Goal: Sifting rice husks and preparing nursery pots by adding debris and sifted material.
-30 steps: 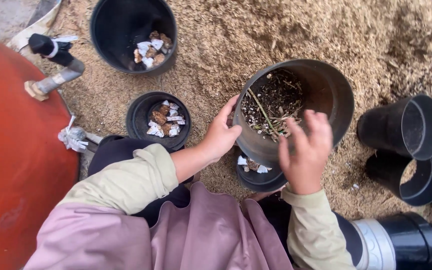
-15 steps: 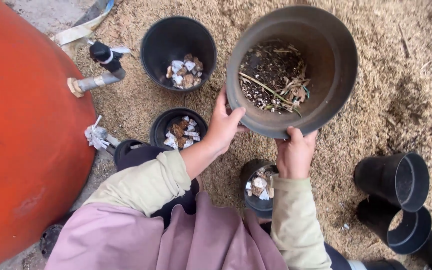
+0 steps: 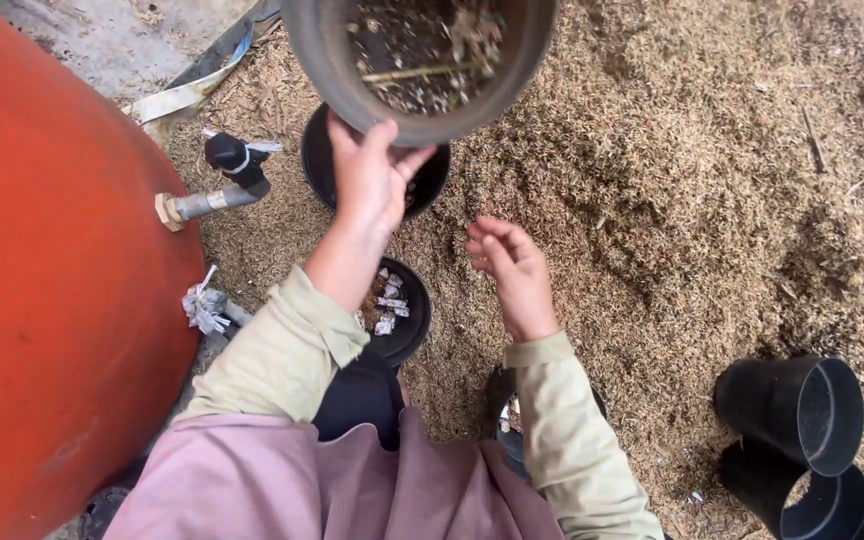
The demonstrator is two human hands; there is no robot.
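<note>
Left hand (image 3: pixel 370 185): raised toward 12 o'clock; its fingers (image 3: pixel 384 140) are closed over the near rim of the lifted pot, thumb on the outside wall.
Right hand (image 3: pixel 512 272): free, at 5 o'clock of the lifted pot and well apart from it; its fingers (image 3: pixel 487 236) are loosely curled and half open, holding nothing.
Lifted pot (image 3: pixel 420 55): one large grey-brown pot, tilted so its mouth faces the camera, at the top edge of the view; it holds dry soil, twigs and leaf scraps. Its upper rim is cut off by the frame.
Pots on the ground, upright: two black ones. One (image 3: pixel 318 160) sits directly under the lifted pot, mostly hidden by it and the hand. One smaller pot (image 3: pixel 414 318) lies at 6 o'clock of that, beside the left forearm, holding pale and brown scraps.
Pots on their sides: two black ones at 4 o'clock, one (image 3: pixel 790 408) above the other (image 3: pixel 802 495), touching, mouths toward 3 o'clock.
Partly hidden pot (image 3: pixel 508 420): one more under the right forearm; contents barely visible.
Ground (image 3: pixel 702 180): a bed of dry husk-like litter.
Tank (image 3: pixel 42 300): one large orange rounded body at 9 o'clock.
Tap (image 3: pixel 214 185): one metal pipe with a black handle, projecting from the tank toward 2 o'clock.
Sleeves (image 3: pixel 282 355): two, pale olive.
</note>
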